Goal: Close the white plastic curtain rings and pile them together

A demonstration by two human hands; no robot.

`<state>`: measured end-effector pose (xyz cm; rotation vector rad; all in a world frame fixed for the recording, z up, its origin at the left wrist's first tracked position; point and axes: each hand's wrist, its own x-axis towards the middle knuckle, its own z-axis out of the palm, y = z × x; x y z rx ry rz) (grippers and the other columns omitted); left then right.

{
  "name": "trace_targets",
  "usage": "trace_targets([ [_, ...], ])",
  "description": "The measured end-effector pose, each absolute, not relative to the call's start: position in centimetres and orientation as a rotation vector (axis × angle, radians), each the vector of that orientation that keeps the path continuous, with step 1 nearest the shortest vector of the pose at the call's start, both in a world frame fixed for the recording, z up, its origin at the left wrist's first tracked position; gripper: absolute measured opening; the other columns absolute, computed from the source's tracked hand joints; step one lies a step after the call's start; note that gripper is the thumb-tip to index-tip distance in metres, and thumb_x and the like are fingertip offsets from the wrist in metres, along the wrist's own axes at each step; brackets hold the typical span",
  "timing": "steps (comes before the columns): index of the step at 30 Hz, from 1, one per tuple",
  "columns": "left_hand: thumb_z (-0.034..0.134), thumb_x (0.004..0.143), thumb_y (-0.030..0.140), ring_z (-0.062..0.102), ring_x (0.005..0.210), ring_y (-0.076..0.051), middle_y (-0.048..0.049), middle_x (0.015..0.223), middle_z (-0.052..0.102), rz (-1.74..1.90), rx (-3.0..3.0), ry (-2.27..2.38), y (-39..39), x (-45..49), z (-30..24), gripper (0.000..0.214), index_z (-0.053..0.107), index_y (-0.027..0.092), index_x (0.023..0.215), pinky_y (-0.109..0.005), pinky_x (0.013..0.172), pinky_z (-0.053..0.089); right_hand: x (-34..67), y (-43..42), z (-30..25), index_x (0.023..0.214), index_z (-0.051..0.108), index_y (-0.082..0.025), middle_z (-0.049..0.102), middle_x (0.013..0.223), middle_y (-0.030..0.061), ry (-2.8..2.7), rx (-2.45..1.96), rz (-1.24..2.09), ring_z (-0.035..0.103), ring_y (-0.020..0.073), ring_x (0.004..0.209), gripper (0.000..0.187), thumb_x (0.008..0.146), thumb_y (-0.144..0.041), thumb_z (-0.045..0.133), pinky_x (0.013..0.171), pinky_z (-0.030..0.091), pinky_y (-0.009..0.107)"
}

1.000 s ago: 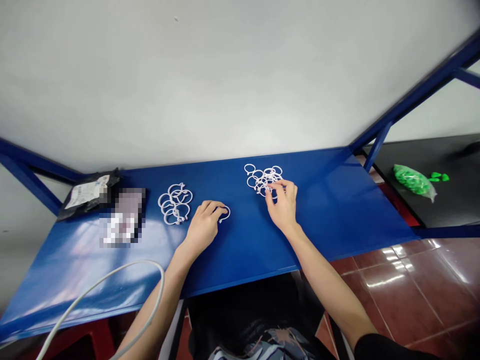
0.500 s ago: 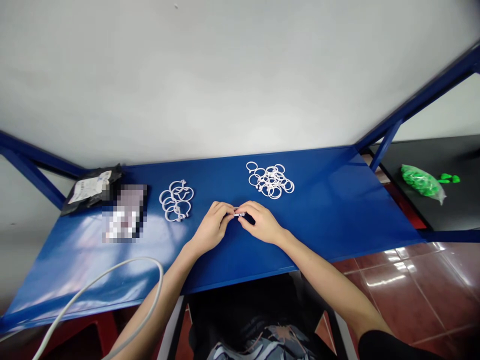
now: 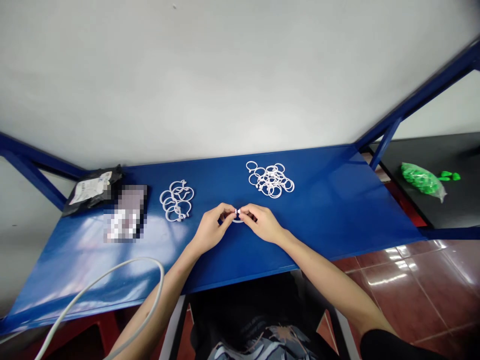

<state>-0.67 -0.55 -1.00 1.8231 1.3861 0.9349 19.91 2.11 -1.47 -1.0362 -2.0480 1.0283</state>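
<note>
Both hands meet over the middle of the blue metal shelf (image 3: 337, 205), and a single white plastic ring (image 3: 237, 218) sits between them. The left hand (image 3: 210, 229) has thumb and forefinger pressed together on the ring's left side. The right hand (image 3: 264, 223) pinches the right side in the same way. The fingertips of the two hands almost touch at the top of the ring, where its two small ends show as white nubs. The ring's lower arc curves out just beneath the fingertips, close to the shelf surface, but it is too small to tell whether it touches the shelf. The remaining fingers of each hand are curled inward, and both forearms reach in from the near edge of the shelf. A small heap of rings (image 3: 176, 200) lies flat to the left of the left hand, near it but apart. A larger heap of rings (image 3: 270, 179) lies beyond the right hand, toward the wall (image 3: 225, 75), also clear of the fingers. At the far left rear lies a black packet (image 3: 92, 187) with a white label. A white cable (image 3: 150, 295) loops through the near left foreground. To the right stands a separate black shelf (image 3: 461, 205), and on it rests a bag of green pieces (image 3: 422, 180) with a few loose green bits just beside it
</note>
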Motion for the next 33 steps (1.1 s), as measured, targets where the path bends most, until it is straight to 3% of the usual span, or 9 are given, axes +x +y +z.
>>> trace_targets([
  [15,0.066,0.094,0.022,0.071,0.075,-0.014,-0.0011,0.085,0.076,1.155,1.867,1.303,-1.0,-0.4,-1.9,0.006,0.07,0.02,0.089,-0.024,0.07,0.055,20.1,2.0,-1.1,0.103,0.069,-0.022,0.073,0.097,0.003,-2.166,-0.934,0.927,0.068,0.0157,0.084,0.017,0.104,-0.027,0.053,0.074,0.05,0.027],
  [27,0.058,0.096,0.01,0.068,0.072,-0.012,-0.0016,0.083,0.072,1.231,2.09,1.2,-2.0,0.0,-2.8,0.016,0.068,0.021,0.09,-0.023,0.067,0.053,20.7,2.2,-1.9,0.104,0.072,-0.022,0.071,0.092,0.0025,-2.304,-0.803,0.812,0.066,0.0158,0.082,0.024,0.107,-0.029,0.049,0.077,0.051,0.03],
  [33,0.058,0.097,0.015,0.067,0.079,-0.015,-0.0034,0.088,0.073,1.143,2.236,1.24,-1.6,0.1,-1.7,0.012,0.068,0.021,0.095,-0.028,0.074,0.053,20.5,2.2,-2.0,0.108,0.072,-0.023,0.071,0.097,0.0029,-2.226,-0.853,0.832,0.068,0.0151,0.085,0.022,0.106,-0.028,0.05,0.078,0.054,0.028],
])
